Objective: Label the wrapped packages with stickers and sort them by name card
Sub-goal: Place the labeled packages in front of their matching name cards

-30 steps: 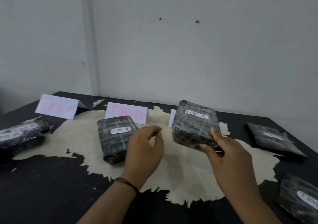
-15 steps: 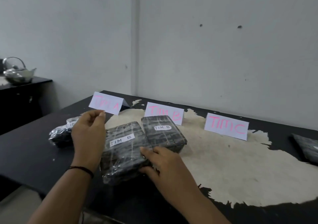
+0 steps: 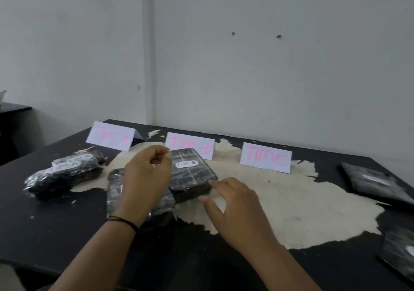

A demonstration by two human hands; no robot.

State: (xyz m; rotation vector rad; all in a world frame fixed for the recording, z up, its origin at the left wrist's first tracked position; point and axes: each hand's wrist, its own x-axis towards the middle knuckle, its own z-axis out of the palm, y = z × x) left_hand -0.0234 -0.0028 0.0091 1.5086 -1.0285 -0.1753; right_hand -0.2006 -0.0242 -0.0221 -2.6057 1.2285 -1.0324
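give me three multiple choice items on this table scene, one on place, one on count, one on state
1. The package with the TIM B sticker lies in front of which card?
A. TIM A
B. TIM B
C. TIM C

2. How many name cards stand on the table?
A. two
B. three
C. five

3. What does the right hand hold?
A. nothing
B. a card
C. a kettle

Answers:
B, the package sits just before the TIM B card.
B, with the TIM A card and TIM C card.
A, the right hand has loose fingers, no grip.
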